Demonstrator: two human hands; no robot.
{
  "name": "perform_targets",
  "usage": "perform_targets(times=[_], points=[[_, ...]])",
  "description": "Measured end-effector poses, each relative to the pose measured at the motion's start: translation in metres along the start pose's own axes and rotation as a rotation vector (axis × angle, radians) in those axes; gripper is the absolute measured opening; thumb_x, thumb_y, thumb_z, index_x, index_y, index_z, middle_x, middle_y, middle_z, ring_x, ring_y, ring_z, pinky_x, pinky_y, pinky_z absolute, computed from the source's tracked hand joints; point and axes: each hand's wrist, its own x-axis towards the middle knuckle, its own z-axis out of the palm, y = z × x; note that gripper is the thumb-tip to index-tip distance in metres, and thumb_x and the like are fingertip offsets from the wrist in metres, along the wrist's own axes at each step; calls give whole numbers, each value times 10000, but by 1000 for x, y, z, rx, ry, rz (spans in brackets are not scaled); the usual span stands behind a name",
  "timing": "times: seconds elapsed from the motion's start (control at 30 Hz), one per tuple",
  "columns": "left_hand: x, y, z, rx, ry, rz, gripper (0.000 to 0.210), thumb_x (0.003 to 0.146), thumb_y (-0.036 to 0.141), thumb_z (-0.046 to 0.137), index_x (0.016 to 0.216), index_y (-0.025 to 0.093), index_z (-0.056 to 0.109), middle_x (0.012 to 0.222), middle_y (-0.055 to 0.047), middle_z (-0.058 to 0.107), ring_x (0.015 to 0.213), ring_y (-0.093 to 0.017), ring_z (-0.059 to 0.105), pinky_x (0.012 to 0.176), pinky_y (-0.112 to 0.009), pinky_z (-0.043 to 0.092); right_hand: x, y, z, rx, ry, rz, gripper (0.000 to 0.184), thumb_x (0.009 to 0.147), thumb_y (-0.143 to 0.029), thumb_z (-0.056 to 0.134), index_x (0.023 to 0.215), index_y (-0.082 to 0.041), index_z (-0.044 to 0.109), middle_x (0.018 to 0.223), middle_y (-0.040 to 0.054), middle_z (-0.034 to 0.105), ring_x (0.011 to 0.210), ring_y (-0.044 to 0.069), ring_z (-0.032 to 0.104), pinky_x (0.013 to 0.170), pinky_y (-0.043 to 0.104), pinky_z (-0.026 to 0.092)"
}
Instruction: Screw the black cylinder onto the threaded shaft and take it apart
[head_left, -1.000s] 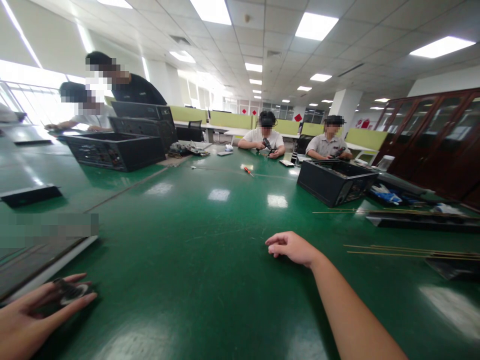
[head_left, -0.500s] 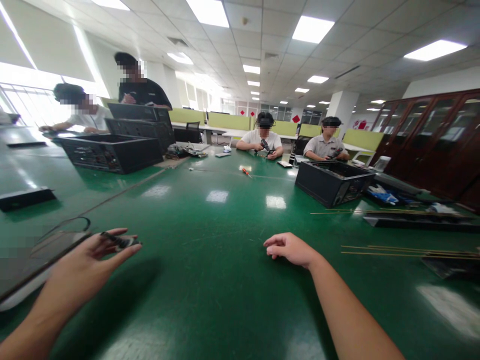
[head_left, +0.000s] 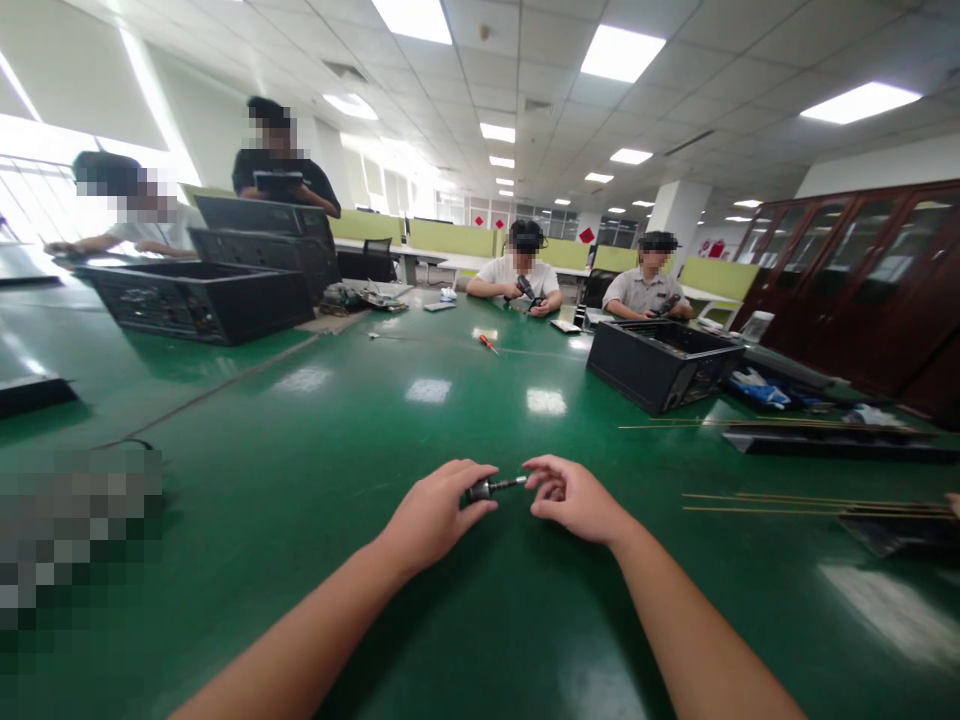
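Observation:
My left hand [head_left: 435,515] is wrapped round a dark screwdriver-like tool [head_left: 481,490], its thumb and fingers on the grip. The tool lies level above the green table, its thin shaft and silver tip pointing right. Most of the grip is hidden in the palm. My right hand [head_left: 574,500] is just beyond the tip, fingers loosely curled and the thumb apart from them. I see nothing in it, and the fingertips are close to the tip; whether they touch it I cannot tell.
A black computer case [head_left: 664,365] stands to the right, another case [head_left: 199,300] to the left. An orange screwdriver [head_left: 487,344] lies mid-table. Thin yellow rods [head_left: 787,503] lie at the right. Several people sit or stand around the table [head_left: 360,420].
My left hand has moved right from the table's left side, bringing the tool in front of my right hand. The shaft now shows. My right hand has barely moved.

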Motion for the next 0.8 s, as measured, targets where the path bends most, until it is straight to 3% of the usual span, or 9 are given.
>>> perform_targets(times=[0.13,0.23,0.5,0.8], points=[[-4,-6,15,-96,13,-15,385,788,255,735,1158,231,634,1097,-46,712,996,-218,663,920,-342,514,-6,-12,12,-371,83,-196,580,680,-105,724,1221,-246,571,1124,36,649,910,174,615,812,326,478],[-7,-11,15,-157,39,-40,303,764,224,754,1051,230,658,999,-13,724,920,-196,669,875,-317,511,-9,-19,20,-472,114,-228,546,687,-136,750,1192,-249,578,1074,29,647,928,192,608,816,336,478],[-6,-8,14,-273,36,-46,268,730,192,778,976,231,678,935,25,728,875,-165,669,820,-273,480,-11,-27,33,-546,119,-276,315,749,-153,709,1041,-236,626,949,14,654,871,189,609,796,314,471],[-8,-4,12,-311,47,-26,218,736,223,781,934,224,691,885,25,729,822,-155,670,779,-260,476,-12,-26,39,-570,103,-317,242,803,-159,676,1031,-234,650,948,16,668,880,184,619,790,295,466]])
